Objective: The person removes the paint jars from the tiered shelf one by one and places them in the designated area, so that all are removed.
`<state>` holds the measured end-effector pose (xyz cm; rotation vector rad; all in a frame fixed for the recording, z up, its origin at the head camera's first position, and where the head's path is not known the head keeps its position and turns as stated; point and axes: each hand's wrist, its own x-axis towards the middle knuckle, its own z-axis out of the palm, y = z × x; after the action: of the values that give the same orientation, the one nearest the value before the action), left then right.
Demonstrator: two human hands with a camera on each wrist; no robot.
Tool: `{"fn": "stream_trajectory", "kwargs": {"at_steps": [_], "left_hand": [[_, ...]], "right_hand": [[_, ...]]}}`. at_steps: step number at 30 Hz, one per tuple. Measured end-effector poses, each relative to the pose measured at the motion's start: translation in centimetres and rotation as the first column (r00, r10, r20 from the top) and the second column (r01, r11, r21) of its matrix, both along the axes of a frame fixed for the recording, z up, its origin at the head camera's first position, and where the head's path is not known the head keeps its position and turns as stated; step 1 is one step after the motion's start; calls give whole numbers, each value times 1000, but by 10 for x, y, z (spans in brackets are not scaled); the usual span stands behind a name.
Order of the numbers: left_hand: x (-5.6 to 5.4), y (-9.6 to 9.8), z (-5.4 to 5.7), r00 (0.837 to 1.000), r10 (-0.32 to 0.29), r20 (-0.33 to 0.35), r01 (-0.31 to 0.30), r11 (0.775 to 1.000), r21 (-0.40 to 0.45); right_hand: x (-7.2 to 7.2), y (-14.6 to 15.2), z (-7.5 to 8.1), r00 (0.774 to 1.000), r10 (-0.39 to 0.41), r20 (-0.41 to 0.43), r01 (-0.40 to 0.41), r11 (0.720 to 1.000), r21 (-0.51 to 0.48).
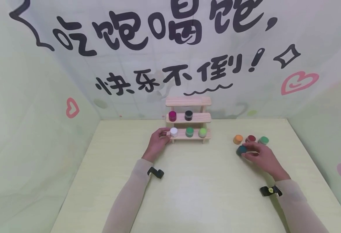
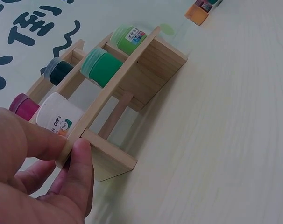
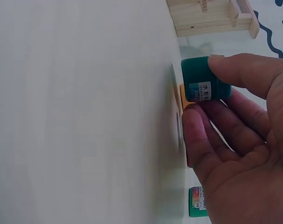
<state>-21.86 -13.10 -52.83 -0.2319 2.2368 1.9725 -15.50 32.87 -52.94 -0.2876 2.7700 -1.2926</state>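
At the left end of a small three-tier wooden rack [image 1: 188, 117], my left hand [image 1: 158, 142] pinches the lowest shelf board between thumb and fingers. Right beside those fingertips stands a white paint jar [image 2: 60, 113] with a printed label. A green jar [image 1: 189, 132] and a light green jar [image 1: 202, 132] share that shelf. On the middle tier are a magenta jar [image 1: 172, 116] and a black jar [image 1: 189, 115]. My right hand [image 1: 265, 158] holds a dark teal paint jar [image 3: 204, 79] between thumb and fingers, label showing in the right wrist view.
Close behind the right hand, an orange jar [image 1: 238, 139], a dark red jar [image 1: 250, 138] and another green jar [image 1: 264, 140] stand on the pale table [image 1: 188, 187]. A printed cloth backdrop [image 1: 147, 106] rises right behind the rack, with cloth on both sides too.
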Motion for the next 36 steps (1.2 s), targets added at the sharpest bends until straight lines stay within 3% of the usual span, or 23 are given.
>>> {"fn": "stream_trajectory", "kwargs": {"at_steps": [21,36], "left_hand": [[-1,1,-2,1000,6,-1,-6,1000,27],[-1,0,-4,1000,5,-12,-4,999,51]], "right_hand": [[1,1,6,998,-19,55,17,999,30],[-1,-1,21,999,-20,-25,19,999,-39]]}}
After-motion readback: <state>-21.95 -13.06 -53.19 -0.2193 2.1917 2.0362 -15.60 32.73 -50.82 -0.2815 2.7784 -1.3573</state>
